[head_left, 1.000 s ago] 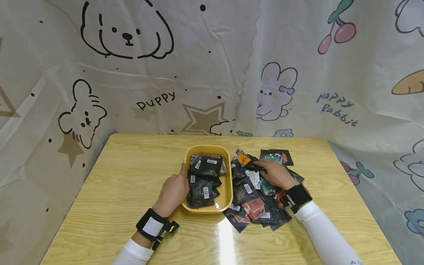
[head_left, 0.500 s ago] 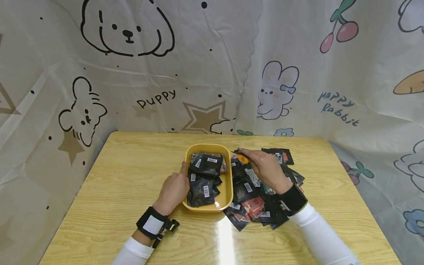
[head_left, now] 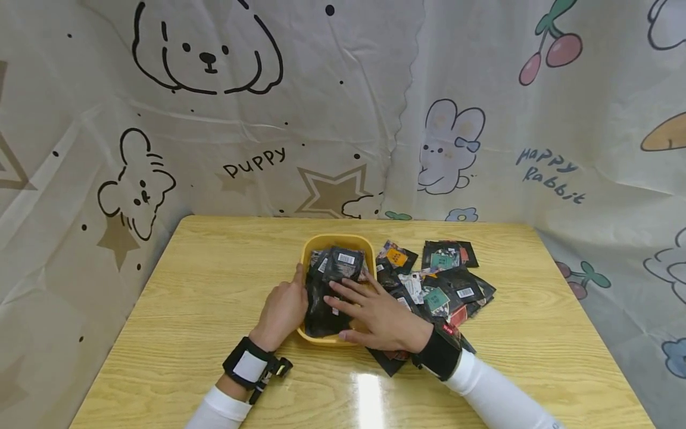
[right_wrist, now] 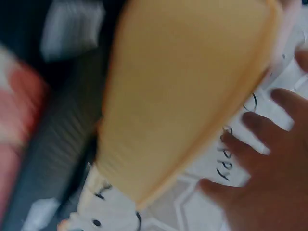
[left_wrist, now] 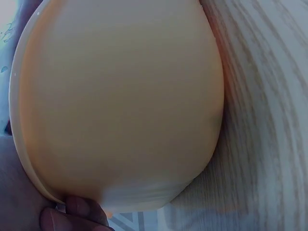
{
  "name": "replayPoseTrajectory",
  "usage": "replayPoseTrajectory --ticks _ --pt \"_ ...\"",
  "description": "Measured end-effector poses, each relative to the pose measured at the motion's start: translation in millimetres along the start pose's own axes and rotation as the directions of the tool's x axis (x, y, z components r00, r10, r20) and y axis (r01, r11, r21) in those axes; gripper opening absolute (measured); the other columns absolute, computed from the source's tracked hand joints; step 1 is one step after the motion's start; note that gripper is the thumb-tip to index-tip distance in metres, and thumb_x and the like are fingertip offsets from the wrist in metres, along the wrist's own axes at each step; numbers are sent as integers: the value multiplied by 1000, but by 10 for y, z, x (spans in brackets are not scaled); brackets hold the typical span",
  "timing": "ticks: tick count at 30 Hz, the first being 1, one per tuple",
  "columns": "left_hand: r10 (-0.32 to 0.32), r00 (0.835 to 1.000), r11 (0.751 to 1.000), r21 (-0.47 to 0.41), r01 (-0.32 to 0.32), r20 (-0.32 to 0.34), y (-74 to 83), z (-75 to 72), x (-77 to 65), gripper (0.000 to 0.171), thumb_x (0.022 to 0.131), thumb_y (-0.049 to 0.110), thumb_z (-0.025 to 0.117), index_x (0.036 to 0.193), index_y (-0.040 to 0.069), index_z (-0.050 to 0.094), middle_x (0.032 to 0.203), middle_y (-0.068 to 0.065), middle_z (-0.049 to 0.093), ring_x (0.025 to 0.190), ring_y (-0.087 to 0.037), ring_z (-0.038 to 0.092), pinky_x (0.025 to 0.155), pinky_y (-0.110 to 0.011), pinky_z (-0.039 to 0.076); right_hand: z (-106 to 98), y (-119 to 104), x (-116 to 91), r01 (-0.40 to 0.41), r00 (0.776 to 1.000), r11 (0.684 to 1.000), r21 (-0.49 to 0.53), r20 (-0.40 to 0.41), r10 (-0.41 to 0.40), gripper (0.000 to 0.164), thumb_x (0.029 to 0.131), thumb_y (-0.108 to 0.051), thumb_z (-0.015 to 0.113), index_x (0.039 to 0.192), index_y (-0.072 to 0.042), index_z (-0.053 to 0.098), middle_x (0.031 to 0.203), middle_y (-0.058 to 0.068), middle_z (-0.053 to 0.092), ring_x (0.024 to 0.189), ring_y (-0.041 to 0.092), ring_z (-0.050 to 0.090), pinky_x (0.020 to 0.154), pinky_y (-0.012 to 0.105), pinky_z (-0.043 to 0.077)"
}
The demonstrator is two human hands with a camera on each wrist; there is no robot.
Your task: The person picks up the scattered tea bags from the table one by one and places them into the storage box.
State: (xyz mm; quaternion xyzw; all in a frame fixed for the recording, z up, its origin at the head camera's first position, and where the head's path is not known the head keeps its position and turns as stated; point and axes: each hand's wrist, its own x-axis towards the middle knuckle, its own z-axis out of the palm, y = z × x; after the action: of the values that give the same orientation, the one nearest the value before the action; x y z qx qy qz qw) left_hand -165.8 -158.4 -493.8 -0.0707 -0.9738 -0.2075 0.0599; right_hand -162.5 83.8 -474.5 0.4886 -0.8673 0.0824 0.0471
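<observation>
A yellow plastic bin [head_left: 336,240] stands on the table with several black sachets in it. One sachet with a white barcode label [head_left: 343,264] lies uppermost at the far end, and a larger dark sachet [head_left: 321,310] covers the near part. My left hand [head_left: 283,307] holds the bin's left rim; in the left wrist view its fingertips [left_wrist: 79,207] curl at the rim. Over the bin's right side is my right hand [head_left: 375,316], fingers spread, nothing gripped. Its spread fingers also show against the backdrop in the right wrist view, beside the yellow bin wall [right_wrist: 178,86].
A loose pile of sachets lies right of the bin, among them one with an orange label [head_left: 396,257], one with a green label [head_left: 436,298] and a black one [head_left: 460,285]. A patterned curtain [head_left: 241,119] hangs behind the wooden table [head_left: 225,256].
My right hand has moved left from the pile to over the bin, and its fingers have spread. The sachets in the bin lie differently, with a larger dark one on top. My left hand stays put.
</observation>
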Motion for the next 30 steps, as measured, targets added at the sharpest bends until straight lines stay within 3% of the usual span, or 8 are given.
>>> replayPoseTrajectory --ticks 2,9,18,21,25,30 --pt "-6 1000 1000 3 6 5 6 -6 5 55 95 10 54 145 -8 39 63 -11 61 47 -17 52 41 -29 35 23 21 -57 -58 997 998 28 53 57 70 98 -62 37 158 -31 19 166 3 15 152 29 21 116 63 16" --pt "-38 998 999 -7 38 42 19 -38 14 57 97 11 51 148 -7 35 59 -5 56 45 -14 48 41 -27 32 -96 336 -347 -258 966 963 76 40 256 77 93 -63 49 157 -30 22 166 4 13 152 33 16 118 63 8" --pt "-50 998 999 -12 51 48 35 -35 -2 56 97 12 51 148 -6 35 60 -5 56 46 -15 48 42 -28 33 -223 925 -1002 -537 842 843 34 79 533 97 81 -55 72 158 -20 24 164 16 16 148 43 21 111 71 18" --pt "-48 997 999 -8 49 57 38 -33 -9 56 98 12 50 149 -6 34 58 -4 54 46 -14 48 41 -28 32 -241 1042 -1236 -585 805 810 41 147 574 104 74 -52 80 157 -17 27 162 20 18 144 49 25 107 73 22" --pt "-38 998 999 -13 39 53 37 -31 -15 56 98 12 49 149 -7 34 58 -5 54 45 -14 47 41 -28 32 -248 1127 -1466 -622 775 780 71 203 599 103 70 -44 85 153 -12 34 158 25 26 139 52 31 103 69 33" --pt "-33 998 999 -36 35 50 28 -21 -6 55 98 12 48 148 -7 34 59 -7 56 45 -15 48 41 -28 33 -253 1152 -1577 -650 753 756 78 200 627 80 82 -31 78 150 -9 40 150 26 39 131 53 42 96 65 41"
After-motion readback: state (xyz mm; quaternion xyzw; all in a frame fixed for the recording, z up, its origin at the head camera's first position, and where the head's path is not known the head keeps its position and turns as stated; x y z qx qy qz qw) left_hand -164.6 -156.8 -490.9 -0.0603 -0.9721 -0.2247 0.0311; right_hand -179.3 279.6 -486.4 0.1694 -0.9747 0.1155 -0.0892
